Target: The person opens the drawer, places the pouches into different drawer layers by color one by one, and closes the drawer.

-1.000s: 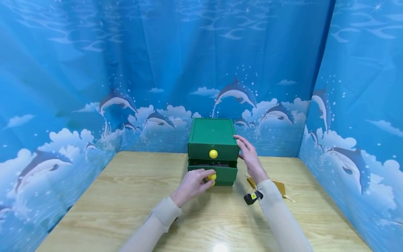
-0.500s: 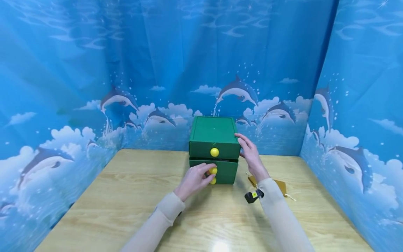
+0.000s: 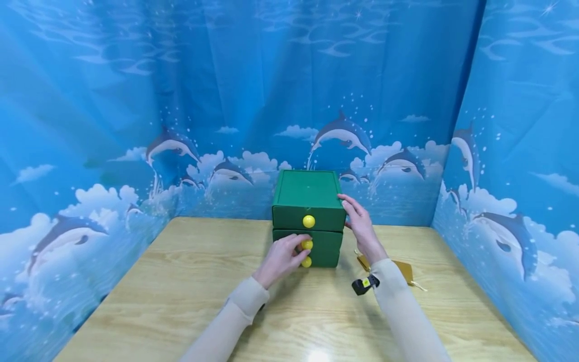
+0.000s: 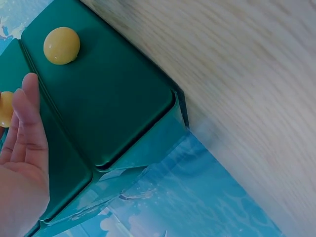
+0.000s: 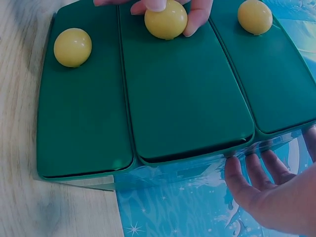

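Green drawer unit, three drawers high, stands on the pale wood-grain table, near its far edge and in front of a blue curtain printed with dolphins, clouds and spray. Each drawer front carries one round yellow knob, and the three fronts lie about level with one another. The left hand comes in from the front and pinches the middle knob between thumb and fingers; the bottom knob is just below that grip, and the top knob sits above it, both untouched. The right hand rests against the unit's right side, its fingers extended and spread a little apart, with fingertips at the upper edge. A flat brown piece with a pale cord lies on the table to the right of the unit, partly hidden by the right forearm. Both arms wear light sleeves, and a small black device with a yellow mark is fixed at the right wrist.
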